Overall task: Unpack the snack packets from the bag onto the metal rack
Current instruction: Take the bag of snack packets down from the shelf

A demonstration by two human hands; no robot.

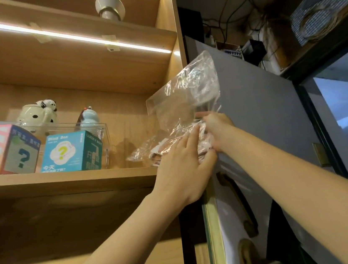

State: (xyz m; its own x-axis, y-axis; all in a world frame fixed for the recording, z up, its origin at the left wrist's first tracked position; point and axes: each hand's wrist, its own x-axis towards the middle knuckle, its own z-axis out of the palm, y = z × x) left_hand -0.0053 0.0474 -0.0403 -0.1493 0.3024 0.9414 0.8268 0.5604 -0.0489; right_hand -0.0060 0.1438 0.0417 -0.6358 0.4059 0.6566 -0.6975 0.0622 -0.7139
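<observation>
Both hands are on the clear plastic bag (184, 108) at the wooden shelf's (65, 180) right end: left hand (184, 170) pressing flat-fingered, right hand (216, 130) pinching it (contents unclear).

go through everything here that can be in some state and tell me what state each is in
plastic bag: on the shelf edge, crumpled, top standing up
left hand: fingers straight, pressing the bag
right hand: gripping the bag
shelf light strip: lit
teal box: closed, upright
</observation>
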